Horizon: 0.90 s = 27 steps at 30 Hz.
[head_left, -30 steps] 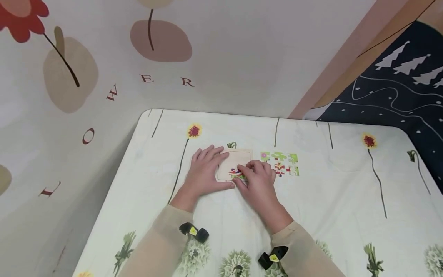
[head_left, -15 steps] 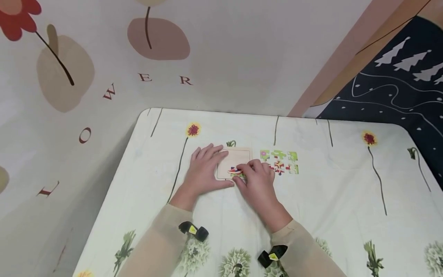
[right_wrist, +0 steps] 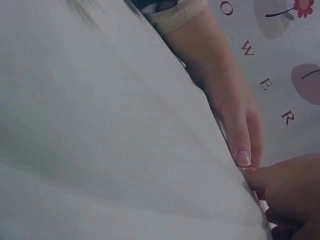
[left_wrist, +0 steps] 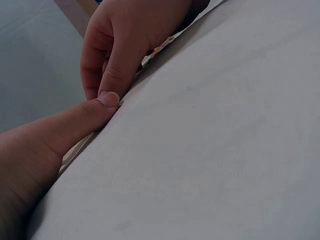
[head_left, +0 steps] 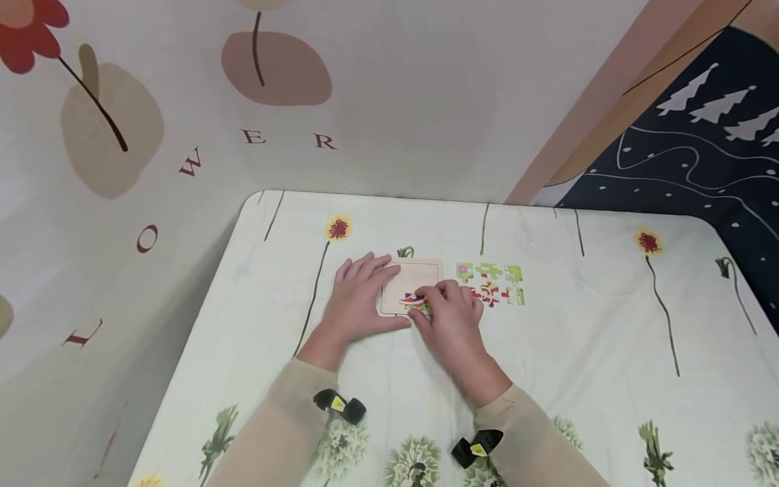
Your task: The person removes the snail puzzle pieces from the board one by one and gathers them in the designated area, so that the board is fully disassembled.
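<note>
A square wooden puzzle board (head_left: pixel 414 277) lies on the table, its upper part bare wood. My left hand (head_left: pixel 359 297) rests at its left side, fingers fairly straight over the edge and thumb stretched along the bottom edge. A colourful puzzle piece (head_left: pixel 411 299) shows in the lower part of the board. My right hand (head_left: pixel 453 318) bends over the lower right corner, thumb and forefinger pinching a puzzle piece that they mostly cover. In the left wrist view, the right hand (left_wrist: pixel 135 40) is close beside the left thumb (left_wrist: pixel 85 120); the piece is hidden there.
Right of the board lie several loose puzzle pieces (head_left: pixel 489 272) in two rows, the lower row partly behind my right hand. A white flower-print cloth (head_left: pixel 578 325) covers the table. A printed wall (head_left: pixel 414 149) stands at the table's back edge.
Both hands keep their places on the board, with hardly any finger movement visible. The whole head view has shifted slightly.
</note>
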{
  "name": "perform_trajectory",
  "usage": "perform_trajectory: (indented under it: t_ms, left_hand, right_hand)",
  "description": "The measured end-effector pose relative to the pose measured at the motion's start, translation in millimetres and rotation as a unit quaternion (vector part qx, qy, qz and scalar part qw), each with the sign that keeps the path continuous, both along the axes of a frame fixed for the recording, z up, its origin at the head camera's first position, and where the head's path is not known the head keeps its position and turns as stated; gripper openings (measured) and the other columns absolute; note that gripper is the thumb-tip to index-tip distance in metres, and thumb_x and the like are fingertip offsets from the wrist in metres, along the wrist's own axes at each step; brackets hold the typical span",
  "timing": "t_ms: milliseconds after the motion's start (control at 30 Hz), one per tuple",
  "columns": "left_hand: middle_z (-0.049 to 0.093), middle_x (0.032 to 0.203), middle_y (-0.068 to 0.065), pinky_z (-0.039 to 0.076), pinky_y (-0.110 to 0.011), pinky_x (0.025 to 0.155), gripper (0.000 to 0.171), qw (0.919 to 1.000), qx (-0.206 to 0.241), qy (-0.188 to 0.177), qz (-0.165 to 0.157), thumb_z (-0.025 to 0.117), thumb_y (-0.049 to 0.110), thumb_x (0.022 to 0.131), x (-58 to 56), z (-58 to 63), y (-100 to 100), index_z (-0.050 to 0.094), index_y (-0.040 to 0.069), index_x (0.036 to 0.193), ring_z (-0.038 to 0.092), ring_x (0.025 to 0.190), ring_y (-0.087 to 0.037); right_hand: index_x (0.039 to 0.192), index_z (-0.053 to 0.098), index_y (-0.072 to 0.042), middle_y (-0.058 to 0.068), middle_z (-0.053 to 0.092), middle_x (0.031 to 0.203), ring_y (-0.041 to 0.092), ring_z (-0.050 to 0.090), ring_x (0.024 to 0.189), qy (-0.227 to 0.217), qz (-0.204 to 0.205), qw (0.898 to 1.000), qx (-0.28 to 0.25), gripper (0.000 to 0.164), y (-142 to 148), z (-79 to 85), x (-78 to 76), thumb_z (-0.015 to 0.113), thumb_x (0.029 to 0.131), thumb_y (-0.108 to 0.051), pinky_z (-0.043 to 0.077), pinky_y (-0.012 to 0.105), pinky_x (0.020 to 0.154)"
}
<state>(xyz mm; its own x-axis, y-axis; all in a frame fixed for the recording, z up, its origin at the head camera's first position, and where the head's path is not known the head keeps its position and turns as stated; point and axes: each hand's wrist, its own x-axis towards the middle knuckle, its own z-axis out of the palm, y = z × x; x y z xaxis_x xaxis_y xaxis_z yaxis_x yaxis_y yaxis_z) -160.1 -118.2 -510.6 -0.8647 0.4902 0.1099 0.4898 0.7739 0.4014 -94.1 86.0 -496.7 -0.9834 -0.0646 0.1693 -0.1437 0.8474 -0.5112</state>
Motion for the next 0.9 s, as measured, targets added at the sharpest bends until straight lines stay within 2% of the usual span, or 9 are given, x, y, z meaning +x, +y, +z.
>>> perform_trajectory:
  t_ms: [500, 700, 900]
  left_hand:
    - [0.040, 0.169, -0.001, 0.011, -0.061, 0.127, 0.103, 1.0000, -0.009, -0.002, 0.002, 0.078, 0.080, 0.076, 0.0, 2.1, -0.2, 0.055, 0.020, 0.157, 0.024, 0.159, -0.030]
    - [0.039, 0.169, -0.001, 0.011, -0.060, 0.127, 0.103, 0.9999, -0.012, -0.004, 0.003, 0.078, 0.080, 0.076, -0.5, 3.0, 0.3, 0.055, 0.021, 0.157, 0.024, 0.159, -0.030]
    - [0.040, 0.169, -0.002, 0.011, -0.061, 0.127, 0.102, 0.9999, -0.007, -0.006, 0.003, 0.078, 0.080, 0.076, -0.3, 2.7, 0.4, 0.056, 0.020, 0.157, 0.024, 0.159, -0.030]
  right_hand:
    - [0.122, 0.072, -0.018, 0.007, 0.059, 0.117, 0.033, 0.050, 0.111, 0.004, -0.010, 1.000, -0.013, 0.034, -1.5, -0.2, 0.7, 0.087, 0.092, -0.027, 0.031, 0.061, 0.100]
    - [0.119, 0.072, -0.019, 0.003, 0.066, 0.117, 0.033, 0.049, 0.113, 0.054, 0.008, 0.999, -0.001, 0.033, 0.1, -3.0, 0.9, 0.089, 0.091, -0.024, 0.033, 0.060, 0.098]
    - [0.121, 0.074, -0.017, 0.000, 0.076, 0.115, 0.028, 0.054, 0.110, 0.096, 0.040, 0.994, -0.021, 0.034, 1.1, -4.4, 3.1, 0.088, 0.090, -0.016, 0.032, 0.058, 0.100]
